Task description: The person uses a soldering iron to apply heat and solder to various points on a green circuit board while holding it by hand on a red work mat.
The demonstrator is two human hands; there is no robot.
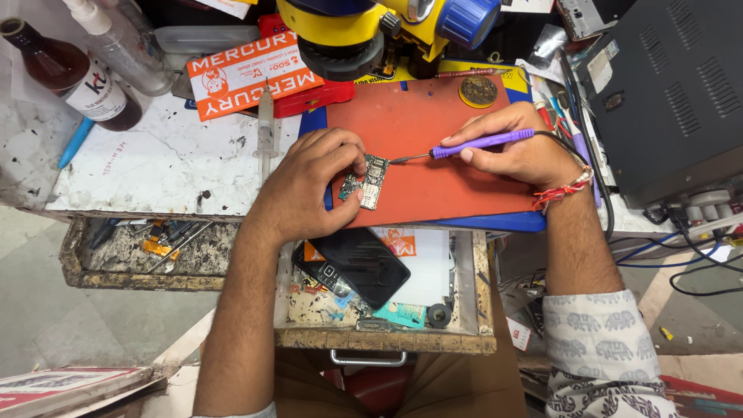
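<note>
Both forearms reach up over an open wooden drawer point(387, 340) to a small green circuit board point(367, 182) on a red rubber work mat point(433, 124).

Left hand point(309, 186) pinches the board's left edge near the mat's lower left corner, fingers curled closed on it. Right hand point(520, 147) grips a purple-handled soldering iron point(480, 142) like a pen, its tip touching the board's right side. A black mobile phone point(357, 265) lies in the drawer just below the bench's front edge.
</note>
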